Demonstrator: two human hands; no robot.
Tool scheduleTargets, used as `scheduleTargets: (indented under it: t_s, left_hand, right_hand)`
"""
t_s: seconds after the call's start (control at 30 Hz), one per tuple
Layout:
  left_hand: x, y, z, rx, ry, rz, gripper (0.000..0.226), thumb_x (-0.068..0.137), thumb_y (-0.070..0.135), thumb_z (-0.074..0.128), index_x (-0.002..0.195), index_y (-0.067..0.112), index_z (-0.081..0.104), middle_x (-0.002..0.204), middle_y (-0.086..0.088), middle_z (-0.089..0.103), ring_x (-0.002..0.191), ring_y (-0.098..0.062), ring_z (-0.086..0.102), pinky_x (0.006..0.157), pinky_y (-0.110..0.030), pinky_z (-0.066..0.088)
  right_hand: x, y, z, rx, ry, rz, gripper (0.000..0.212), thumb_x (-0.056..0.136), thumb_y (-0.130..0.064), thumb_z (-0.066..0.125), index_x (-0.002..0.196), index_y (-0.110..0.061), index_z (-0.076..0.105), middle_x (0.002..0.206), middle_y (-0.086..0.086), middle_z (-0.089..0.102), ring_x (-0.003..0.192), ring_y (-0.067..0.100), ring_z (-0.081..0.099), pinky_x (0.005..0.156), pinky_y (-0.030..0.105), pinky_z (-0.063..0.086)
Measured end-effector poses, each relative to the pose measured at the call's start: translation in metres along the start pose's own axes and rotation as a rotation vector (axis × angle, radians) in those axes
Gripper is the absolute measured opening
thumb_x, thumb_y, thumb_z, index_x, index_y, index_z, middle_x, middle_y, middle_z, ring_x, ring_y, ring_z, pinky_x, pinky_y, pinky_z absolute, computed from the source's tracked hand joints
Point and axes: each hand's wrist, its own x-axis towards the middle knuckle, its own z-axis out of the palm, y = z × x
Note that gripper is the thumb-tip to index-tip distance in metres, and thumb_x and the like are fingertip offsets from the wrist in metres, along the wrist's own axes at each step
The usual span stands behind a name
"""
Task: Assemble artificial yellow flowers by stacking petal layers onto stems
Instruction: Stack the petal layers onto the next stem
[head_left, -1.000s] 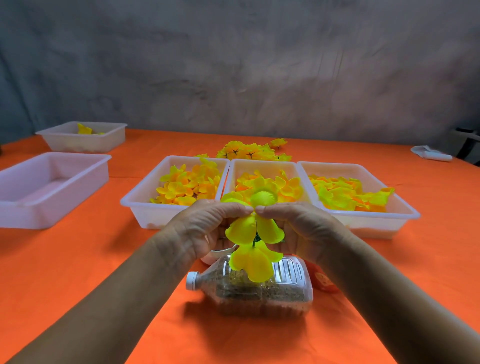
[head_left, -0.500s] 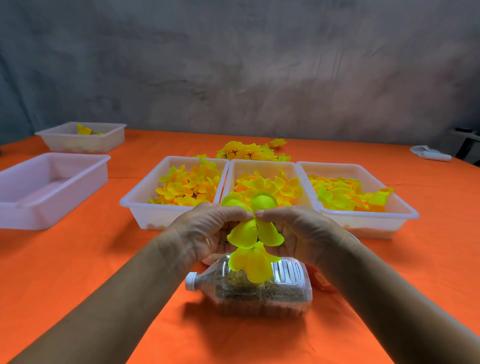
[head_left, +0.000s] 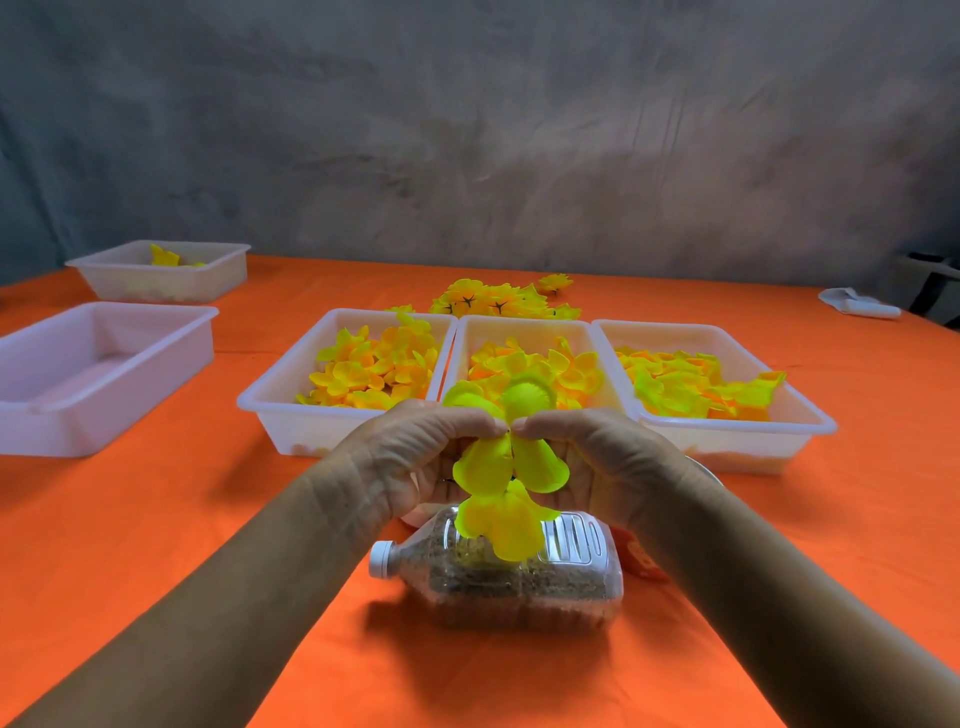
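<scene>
Head view shows left hand (head_left: 410, 457) and right hand (head_left: 597, 457) pinching one yellow petal layer (head_left: 511, 457) between meeting fingertips, directly above the near bottle (head_left: 519, 577), stem hidden, seemingly running downward, both hands equally close.

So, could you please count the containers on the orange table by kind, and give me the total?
White trays with yellow petals inside: 4
White trays with no petals visible: 1
Clear plastic bottles lying on their side: 1
Total: 6
</scene>
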Motion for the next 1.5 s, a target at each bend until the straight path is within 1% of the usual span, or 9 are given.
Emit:
scheduleTargets:
  t_s: [0.37,0.5,0.63,0.8,0.93,1.13,1.23,1.37,1.5]
  left_hand:
    - [-0.002,-0.003,0.003,0.0,-0.011,-0.017,0.01,0.066,0.017,0.071,0.069,0.024,0.078,0.071,0.0,0.074,0.065,-0.014,0.071,0.054,-0.025,0.054]
    - [-0.005,-0.004,0.006,0.01,0.022,-0.029,0.014,0.076,0.011,0.068,0.069,0.018,0.077,0.068,-0.001,0.073,0.062,-0.014,0.07,0.052,-0.024,0.054]
    - [-0.007,-0.002,0.014,0.033,0.158,-0.052,0.005,0.081,0.008,0.066,0.085,0.009,0.067,0.065,-0.004,0.07,0.056,-0.016,0.067,0.057,-0.029,0.055]
    - [-0.009,0.001,0.019,0.082,0.211,-0.056,0.023,0.08,0.007,0.067,0.103,0.005,0.064,0.073,-0.008,0.067,0.061,-0.019,0.063,0.067,-0.03,0.05]
    - [-0.009,0.003,0.018,0.104,0.218,-0.049,0.019,0.079,0.009,0.068,0.097,0.007,0.063,0.076,-0.009,0.066,0.064,-0.021,0.062,0.073,-0.033,0.05]
    - [-0.009,0.002,0.018,0.1,0.223,-0.054,0.008,0.079,0.008,0.07,0.083,0.01,0.063,0.065,-0.005,0.067,0.056,-0.017,0.063,0.068,-0.031,0.051]
    - [-0.009,0.001,0.018,0.121,0.217,-0.063,0.007,0.08,0.008,0.068,0.086,0.01,0.065,0.067,-0.006,0.066,0.056,-0.018,0.062,0.066,-0.03,0.049]
    - [-0.012,0.0,0.018,0.103,0.22,-0.081,0.005,0.08,0.004,0.067,0.082,0.007,0.063,0.058,-0.005,0.064,0.045,-0.014,0.061,0.043,-0.02,0.048]
    - [-0.013,-0.001,0.018,0.137,0.229,-0.084,0.006,0.08,0.004,0.068,0.083,0.007,0.063,0.061,-0.005,0.065,0.047,-0.014,0.062,0.044,-0.02,0.048]
  right_hand:
    - [0.004,0.008,-0.003,-0.045,-0.003,0.02,0.01,0.082,-0.016,0.064,0.091,-0.012,0.062,0.068,0.001,0.07,0.055,0.011,0.064,0.06,0.027,0.045]
    - [0.005,0.012,-0.004,-0.062,-0.001,0.018,0.01,0.082,-0.016,0.064,0.091,-0.011,0.063,0.071,0.004,0.071,0.058,0.014,0.066,0.063,0.027,0.049]
    - [0.006,0.016,-0.005,-0.056,0.026,-0.07,0.012,0.081,-0.008,0.066,0.093,-0.01,0.066,0.077,0.007,0.072,0.063,0.018,0.068,0.064,0.031,0.055]
    - [0.005,0.02,-0.004,-0.042,0.116,-0.197,0.023,0.076,-0.001,0.07,0.095,-0.011,0.062,0.086,0.012,0.069,0.072,0.024,0.067,0.066,0.036,0.054]
    - [0.003,0.02,0.0,-0.048,0.132,-0.213,0.033,0.076,0.001,0.07,0.104,-0.013,0.06,0.081,0.009,0.067,0.051,0.013,0.064,0.048,0.026,0.051]
    - [0.003,0.021,0.0,-0.058,0.125,-0.195,0.027,0.076,0.0,0.07,0.098,-0.013,0.061,0.068,0.001,0.067,0.045,0.01,0.061,0.044,0.024,0.05]
    - [0.004,0.021,-0.001,-0.093,0.122,-0.183,0.023,0.076,0.0,0.07,0.094,-0.012,0.062,0.074,0.004,0.066,0.048,0.013,0.062,0.049,0.027,0.053]
    - [0.006,0.02,-0.003,-0.131,0.133,-0.164,0.025,0.075,0.0,0.071,0.094,-0.012,0.062,0.077,0.007,0.065,0.05,0.014,0.061,0.052,0.028,0.053]
    - [0.007,0.02,-0.004,-0.154,0.126,-0.146,0.025,0.074,0.001,0.071,0.092,-0.013,0.064,0.072,0.004,0.067,0.05,0.012,0.062,0.052,0.026,0.054]
